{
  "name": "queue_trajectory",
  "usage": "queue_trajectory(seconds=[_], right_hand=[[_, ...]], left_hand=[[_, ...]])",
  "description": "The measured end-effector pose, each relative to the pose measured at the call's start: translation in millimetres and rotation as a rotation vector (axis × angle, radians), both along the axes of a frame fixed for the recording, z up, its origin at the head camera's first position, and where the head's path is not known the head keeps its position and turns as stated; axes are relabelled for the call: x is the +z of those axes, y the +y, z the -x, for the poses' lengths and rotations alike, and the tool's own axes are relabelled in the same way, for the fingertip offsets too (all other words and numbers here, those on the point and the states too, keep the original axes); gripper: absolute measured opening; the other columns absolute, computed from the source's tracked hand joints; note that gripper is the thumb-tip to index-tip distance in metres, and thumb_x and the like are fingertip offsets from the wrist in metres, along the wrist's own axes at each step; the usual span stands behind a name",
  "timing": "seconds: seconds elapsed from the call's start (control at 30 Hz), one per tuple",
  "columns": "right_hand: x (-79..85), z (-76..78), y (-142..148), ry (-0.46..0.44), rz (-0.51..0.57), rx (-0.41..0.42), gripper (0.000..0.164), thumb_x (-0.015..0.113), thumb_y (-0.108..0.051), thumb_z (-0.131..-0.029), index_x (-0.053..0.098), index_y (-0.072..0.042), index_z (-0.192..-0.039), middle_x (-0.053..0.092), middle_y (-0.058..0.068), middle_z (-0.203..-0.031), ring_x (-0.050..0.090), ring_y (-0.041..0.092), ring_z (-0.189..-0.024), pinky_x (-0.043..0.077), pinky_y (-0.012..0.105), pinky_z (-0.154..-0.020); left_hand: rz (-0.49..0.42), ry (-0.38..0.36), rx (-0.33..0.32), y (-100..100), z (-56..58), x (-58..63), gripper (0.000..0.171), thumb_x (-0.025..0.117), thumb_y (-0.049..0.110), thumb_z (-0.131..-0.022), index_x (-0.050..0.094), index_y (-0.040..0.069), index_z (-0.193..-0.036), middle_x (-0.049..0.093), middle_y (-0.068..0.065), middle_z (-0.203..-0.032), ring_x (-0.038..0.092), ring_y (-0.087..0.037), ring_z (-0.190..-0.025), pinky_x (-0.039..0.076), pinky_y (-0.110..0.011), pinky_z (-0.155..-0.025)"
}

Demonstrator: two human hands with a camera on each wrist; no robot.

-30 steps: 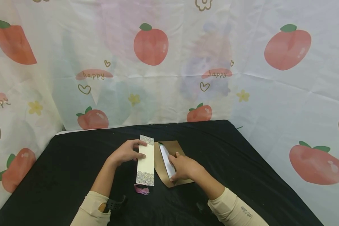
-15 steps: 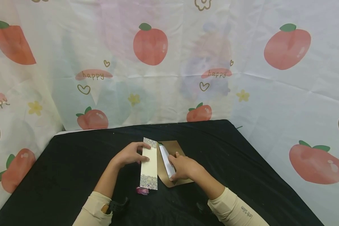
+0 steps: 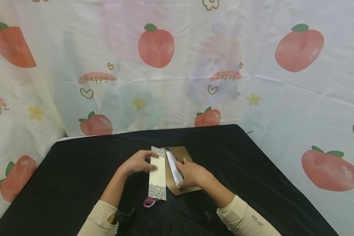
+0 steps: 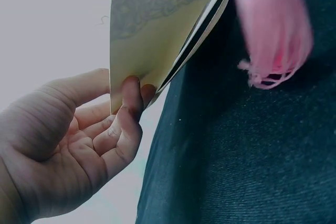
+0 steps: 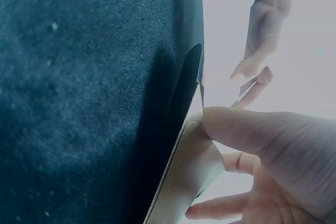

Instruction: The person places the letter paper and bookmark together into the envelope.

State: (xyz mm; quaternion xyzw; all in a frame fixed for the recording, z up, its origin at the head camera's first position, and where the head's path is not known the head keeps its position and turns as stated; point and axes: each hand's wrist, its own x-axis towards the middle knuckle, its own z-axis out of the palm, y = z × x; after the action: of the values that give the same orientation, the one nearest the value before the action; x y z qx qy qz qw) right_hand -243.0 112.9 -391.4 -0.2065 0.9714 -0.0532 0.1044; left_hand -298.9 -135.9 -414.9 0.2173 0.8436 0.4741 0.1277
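Observation:
My left hand [image 3: 137, 163] holds a cream bookmark [image 3: 157, 175] with lace-patterned ends between thumb and fingers. A pink tassel [image 3: 149, 202] hangs from its near end; in the left wrist view the tassel [image 4: 278, 30] dangles beside the tilted bookmark [image 4: 152, 40]. Just to the right lies an opened brown kraft envelope [image 3: 180, 152], a narrow white strip [image 3: 173, 165] showing slantwise in its opening. My right hand [image 3: 191, 173] grips the envelope near that strip. In the right wrist view, its thumb [image 5: 236, 129] presses at the corner of the envelope [image 5: 186, 166]. The bookmark overlaps the envelope's left edge.
Black cloth [image 3: 91, 164] covers the table. A white curtain [image 3: 177, 98] printed with fruit and hearts stands behind and at both sides. Dark straps sit at my wrists, with a wrist camera [image 3: 124, 216] beside the left sleeve.
My left hand has moved the bookmark right and slightly nearer to me, over the envelope's left edge, its tassel swinging. The right hand and the envelope have stayed in place.

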Motion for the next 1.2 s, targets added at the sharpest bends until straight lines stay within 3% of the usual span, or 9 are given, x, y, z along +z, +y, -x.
queue_trajectory(seconds=[0.17, 0.43, 0.77, 1.2], right_hand=[[0.5, -0.9, -1, -0.003, 0.000, -0.005, 0.055, 0.093, -0.036, -0.077, 0.051, -0.014, -0.105, 0.058, 0.024, -0.132, 0.060, 0.022, -0.080, 0.052, 0.041, -0.071], [-0.1, -0.9, -2, -0.008, -0.008, -0.013, 0.057, 0.093, -0.037, -0.077, 0.053, -0.015, -0.112, 0.055, 0.026, -0.138, 0.062, 0.024, -0.082, 0.054, 0.041, -0.072], [-0.2, -0.1, -1, -0.016, -0.019, -0.008, 0.056, 0.092, -0.038, -0.079, 0.054, -0.016, -0.114, 0.054, 0.026, -0.141, 0.064, 0.025, -0.086, 0.055, 0.042, -0.075], [-1.8, -0.9, -1, 0.004, 0.013, 0.011, 0.052, 0.091, -0.036, -0.080, 0.053, -0.014, -0.108, 0.054, 0.029, -0.142, 0.067, 0.029, -0.089, 0.055, 0.044, -0.075]], left_hand=[[-0.005, 0.003, 0.018, 4, -0.8, -0.6, 0.046, 0.081, 0.000, -0.087, 0.066, -0.004, -0.130, 0.066, -0.010, -0.090, 0.063, -0.019, -0.061, 0.058, -0.043, -0.065], [-0.008, 0.003, 0.053, 10, -1.4, -3.3, 0.049, 0.078, -0.003, -0.086, 0.064, -0.005, -0.133, 0.066, -0.012, -0.097, 0.064, -0.018, -0.067, 0.058, -0.035, -0.063], [-0.003, 0.027, 0.084, 15, -2.6, -7.4, 0.048, 0.079, -0.004, -0.085, 0.066, -0.004, -0.131, 0.063, -0.018, -0.114, 0.062, -0.018, -0.062, 0.056, -0.033, -0.061], [-0.038, -0.007, 0.109, 20, -5.3, -6.9, 0.052, 0.079, -0.007, -0.085, 0.062, -0.009, -0.134, 0.061, -0.020, -0.111, 0.067, -0.019, -0.065, 0.060, -0.036, -0.064]])
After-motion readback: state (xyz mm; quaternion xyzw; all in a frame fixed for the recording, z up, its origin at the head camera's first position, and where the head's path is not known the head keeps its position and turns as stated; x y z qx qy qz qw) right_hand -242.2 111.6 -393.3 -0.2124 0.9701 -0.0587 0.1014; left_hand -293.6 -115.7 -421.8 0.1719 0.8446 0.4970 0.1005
